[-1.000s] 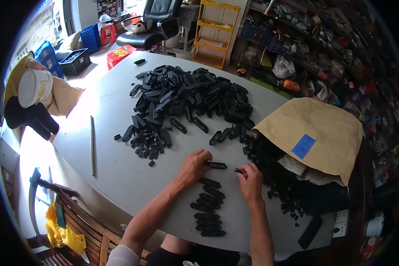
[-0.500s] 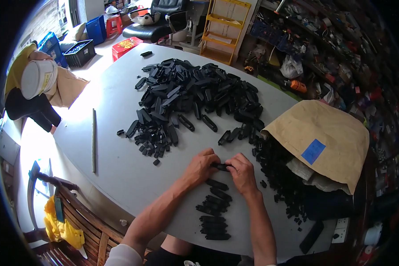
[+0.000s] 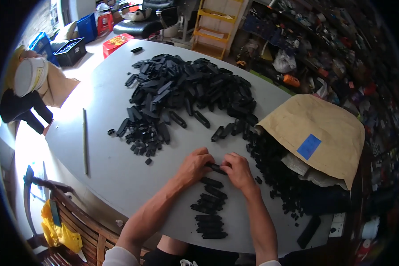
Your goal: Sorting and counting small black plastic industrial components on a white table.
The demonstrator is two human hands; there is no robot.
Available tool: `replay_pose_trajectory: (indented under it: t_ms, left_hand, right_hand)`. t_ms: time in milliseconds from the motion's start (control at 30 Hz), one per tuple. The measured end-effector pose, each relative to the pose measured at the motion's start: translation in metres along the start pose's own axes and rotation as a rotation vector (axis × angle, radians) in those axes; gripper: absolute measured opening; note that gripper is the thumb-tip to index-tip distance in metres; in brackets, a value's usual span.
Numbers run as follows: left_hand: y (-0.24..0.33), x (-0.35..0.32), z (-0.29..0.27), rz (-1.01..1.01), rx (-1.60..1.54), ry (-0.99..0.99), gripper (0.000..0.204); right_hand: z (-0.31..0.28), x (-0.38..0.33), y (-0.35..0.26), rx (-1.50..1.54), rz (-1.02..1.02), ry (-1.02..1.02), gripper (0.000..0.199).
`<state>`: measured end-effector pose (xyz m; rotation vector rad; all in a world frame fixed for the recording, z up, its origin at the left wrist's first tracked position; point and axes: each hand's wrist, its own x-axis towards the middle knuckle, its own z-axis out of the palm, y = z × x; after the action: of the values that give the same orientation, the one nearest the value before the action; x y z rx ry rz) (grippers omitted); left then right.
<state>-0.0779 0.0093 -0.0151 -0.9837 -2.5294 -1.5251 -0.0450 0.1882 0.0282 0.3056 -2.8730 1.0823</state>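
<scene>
Between my two hands is a long black plastic part (image 3: pixel 217 168), held just above the grey table. My left hand (image 3: pixel 195 165) pinches its left end, and my right hand (image 3: pixel 236 170) has its right end between thumb and fingers. Below them, a column of similar black plastic parts (image 3: pixel 210 204) lies in a rough stack of rows toward my body. Farther off spreads a big heap of loose black plastic parts (image 3: pixel 186 86). Small black pieces (image 3: pixel 142 144) are scattered at the heap's near left edge. What my fingertips cover on the held part is hidden.
To the right, a brown paper sack (image 3: pixel 317 133) with a blue patch lies open, small black pieces (image 3: pixel 270 177) spilling out. A thin rod (image 3: pixel 85 142) rests at the table's left. A wooden chair (image 3: pixel 71 204) stands at lower left; cluttered shelves (image 3: pixel 323 48) fill the right.
The whole scene has shifted slightly left and up as the head view moved. Both hands still hold the black part, now tilted a little more, its right end lower.
</scene>
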Motion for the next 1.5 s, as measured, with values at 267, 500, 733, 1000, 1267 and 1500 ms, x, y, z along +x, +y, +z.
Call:
replay_pose_trajectory:
  t_ms: [267,500,733,1000,1267,1500]
  left_hand:
    - [0.008,0.002,-0.006,-0.042,-0.050,-0.015,0.027]
    - [0.000,0.003,-0.004,0.031,-0.018,-0.037,0.029]
    - [0.010,0.003,-0.011,-0.056,-0.059,-0.086,0.025]
    - [0.009,0.003,-0.010,-0.053,-0.049,-0.053,0.028]
    - [0.009,0.005,-0.009,-0.096,-0.051,-0.073,0.030]
    - [0.003,0.002,-0.007,-0.064,-0.054,-0.044,0.028]
  right_hand:
    - [0.011,-0.003,-0.012,-0.163,-0.068,0.017,0.005]
    - [-0.019,-0.062,0.030,-0.255,0.214,0.387,0.005]
    - [-0.076,-0.138,0.046,-0.339,0.452,0.528,0.008]
    - [-0.049,-0.148,0.035,-0.405,0.502,0.377,0.013]
    - [-0.066,-0.187,0.042,-0.452,0.651,0.598,0.009]
    - [-0.058,-0.208,0.065,-0.547,0.826,0.538,0.020]
